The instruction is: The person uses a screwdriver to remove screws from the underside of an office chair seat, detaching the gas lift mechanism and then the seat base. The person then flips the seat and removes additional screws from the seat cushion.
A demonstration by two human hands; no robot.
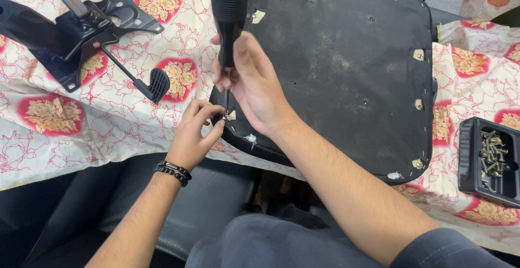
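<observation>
With our right hand (254, 86) gripping the black-handled screwdriver (228, 13) and our left-hand fingers (208, 117) pinching a small screw at the near-left corner bracket of the black upturned seat base (346, 57) on the table, we judge fastening incomplete: loose screws remain in the black plastic tray (470, 159).

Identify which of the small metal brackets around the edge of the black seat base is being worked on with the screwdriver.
The metal bracket at the seat base's near-left corner: the screwdriver tip meets it and the left hand pinches beside it; the others sit untouched.
</observation>
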